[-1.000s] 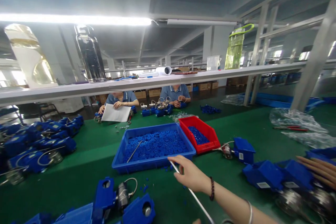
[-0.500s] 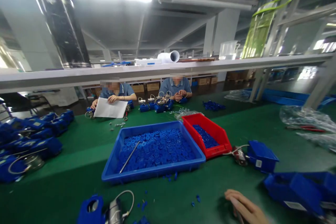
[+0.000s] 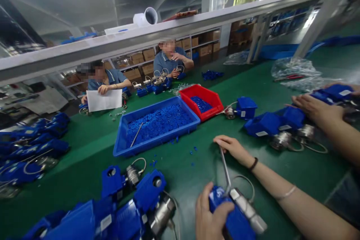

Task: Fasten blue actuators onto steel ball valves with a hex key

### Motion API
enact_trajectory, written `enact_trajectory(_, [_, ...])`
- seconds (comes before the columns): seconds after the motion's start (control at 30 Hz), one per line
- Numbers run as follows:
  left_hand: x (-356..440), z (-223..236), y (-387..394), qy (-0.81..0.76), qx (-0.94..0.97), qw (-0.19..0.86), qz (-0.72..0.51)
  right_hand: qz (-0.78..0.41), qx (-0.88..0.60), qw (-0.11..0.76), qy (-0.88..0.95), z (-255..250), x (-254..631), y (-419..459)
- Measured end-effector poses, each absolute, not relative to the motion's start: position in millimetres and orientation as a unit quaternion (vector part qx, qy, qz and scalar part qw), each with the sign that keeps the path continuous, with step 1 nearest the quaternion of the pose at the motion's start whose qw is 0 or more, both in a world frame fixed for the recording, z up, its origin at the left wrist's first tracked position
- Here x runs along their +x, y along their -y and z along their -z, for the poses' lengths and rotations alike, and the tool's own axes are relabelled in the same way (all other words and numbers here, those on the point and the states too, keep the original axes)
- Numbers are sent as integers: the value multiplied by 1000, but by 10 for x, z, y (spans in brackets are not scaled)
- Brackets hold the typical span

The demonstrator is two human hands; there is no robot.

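My left hand [image 3: 206, 215] is closed around a blue box-shaped unit [image 3: 234, 223] with a metal fitting and a cable loop, at the bottom middle of the view. My right hand [image 3: 233, 148] pinches the top of a thin metal rod [image 3: 225, 170], whose lower end rests at the unit. The wrist wears a dark bead bracelet and a thin bangle. Small blue parts lie scattered on the green table [image 3: 197, 165] near this hand.
A blue tray [image 3: 152, 144] of small blue parts and a red bin [image 3: 216, 107] stand ahead. Blue units lie at the bottom left [image 3: 126, 202], far left [image 3: 33, 146] and right [image 3: 264, 125], where another person's hand [image 3: 313, 107] rests. Two co-workers [image 3: 170, 58] sit opposite.
The view has tilted down. My right hand drew back with the rod from the blue tray's edge towards me. My left hand and the blue unit it grips have come into view.
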State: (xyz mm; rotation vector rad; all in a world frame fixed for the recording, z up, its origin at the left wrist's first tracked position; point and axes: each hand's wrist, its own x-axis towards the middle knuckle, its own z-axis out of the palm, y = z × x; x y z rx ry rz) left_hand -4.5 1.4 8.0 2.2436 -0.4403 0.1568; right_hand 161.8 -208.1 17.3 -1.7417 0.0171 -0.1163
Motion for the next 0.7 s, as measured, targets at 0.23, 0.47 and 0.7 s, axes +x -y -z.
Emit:
enact_trajectory(0.23, [-52,-186,15,196,860,453,-130,57,-736,675,8,-110,1647,2052])
enact_trajectory(0.47, [-61,-234,25,195,854,458,-151,60,-740,670,4,-125,1634,2028])
enact_trajectory(0.7, [-90,-242,-11,204,854,461,-128,48,-731,681,5,-81,1629,2100])
